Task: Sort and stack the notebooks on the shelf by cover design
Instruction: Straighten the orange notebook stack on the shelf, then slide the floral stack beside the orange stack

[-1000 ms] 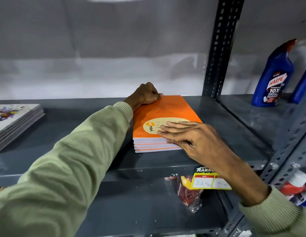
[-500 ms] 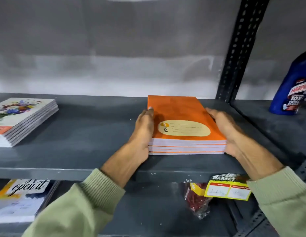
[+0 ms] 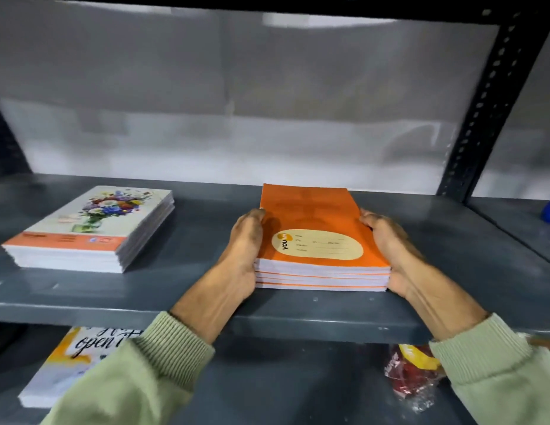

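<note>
1. Grey steel shelf [image 3: 187,314] runs across the middle of the frame, a pale wall behind it.
2. At centre left sits a stack of floral notebooks [image 3: 92,231], angled, flowers in a vase on the top cover and an orange strip along its near edge.
3. At lower left, on the shelf below, lies a book with "open it" lettering [image 3: 74,360], partly hidden by a green sleeve.
4. Left hand [image 3: 246,250] presses flat against the left side of the orange notebooks, fingers extended along the edge.
5. Orange notebooks [image 3: 316,237] form a neat stack at centre frame, near the shelf's front edge, well apart from the floral stack; the top cover carries a cream oval label.
6. Right hand [image 3: 390,253] cups the stack's right side, so the pile is clasped between both palms.
7. At lower right, a crinkled plastic packet [image 3: 412,378] with red contents lies on the lower shelf.
8. At the right edge, a perforated upright post [image 3: 482,108] rises.
</note>
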Demonstrator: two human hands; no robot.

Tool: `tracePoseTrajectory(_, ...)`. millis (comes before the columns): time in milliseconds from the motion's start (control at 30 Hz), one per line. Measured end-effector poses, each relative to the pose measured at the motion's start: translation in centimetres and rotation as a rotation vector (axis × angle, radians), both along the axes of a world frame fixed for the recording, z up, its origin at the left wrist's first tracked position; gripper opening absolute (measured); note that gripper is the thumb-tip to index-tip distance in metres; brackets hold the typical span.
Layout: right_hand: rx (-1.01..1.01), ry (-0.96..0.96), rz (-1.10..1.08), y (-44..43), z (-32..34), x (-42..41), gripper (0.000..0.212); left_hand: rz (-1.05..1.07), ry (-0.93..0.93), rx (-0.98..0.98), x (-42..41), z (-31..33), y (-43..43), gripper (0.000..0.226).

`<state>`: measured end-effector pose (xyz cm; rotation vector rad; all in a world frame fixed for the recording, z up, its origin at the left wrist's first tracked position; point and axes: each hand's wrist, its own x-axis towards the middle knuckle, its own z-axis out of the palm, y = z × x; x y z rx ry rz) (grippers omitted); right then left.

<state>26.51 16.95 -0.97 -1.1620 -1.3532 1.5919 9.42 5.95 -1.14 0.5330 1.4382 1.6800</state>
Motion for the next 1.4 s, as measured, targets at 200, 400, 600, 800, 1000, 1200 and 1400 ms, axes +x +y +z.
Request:
tracePoseTrajectory(200, 0.05, -0.105, 0.011, -2.7, 0.5, -3.0, 0.031, -0.064, 0.215, 0.034, -4.1, 0.1, -2.6, 0.031)
tracePoseTrajectory(400, 0.498, -0.006, -0.227, -7.1, 5.6, -7.5, 0.05, 0.172, 0.573, 0.11, -13.3, 3.1, -9.4, 0.046)
tracePoseTrajectory(600, 0.522, 0.111, 0.097, -13.8, 3.6, -21.3, 0.049, 0.333, 0.459, 0.091, -25.9, 2.5, -14.4, 0.049)
tracePoseTrajectory(800, 0.139, -0.018, 0.173, -16.1, -0.4, -30.3, 0.033, 0.255, 0.151, -0.071, -30.4, 0.2, -14.9, 0.03)
tracePoseTrajectory(1000, 0.08, 0.055, 0.187, -16.2, -1.7, -31.8, 0.028, 0.165, 0.08, -0.048, -29.0, -0.4, -14.1, 0.031)
tracePoseTrajectory(1200, 0.084, 0.032, 0.147, -14.0, -1.7, -27.7, 0.021, 0.095, 0.017, -0.007, -25.6, -0.8, -11.8, 0.03)
tracePoseTrajectory(1400, 0.138, 0.023, 0.002, -12.0, -1.7, -23.3, 0.023, -0.001, 0.076, 0.04, -21.2, -1.2, -9.3, 0.032)
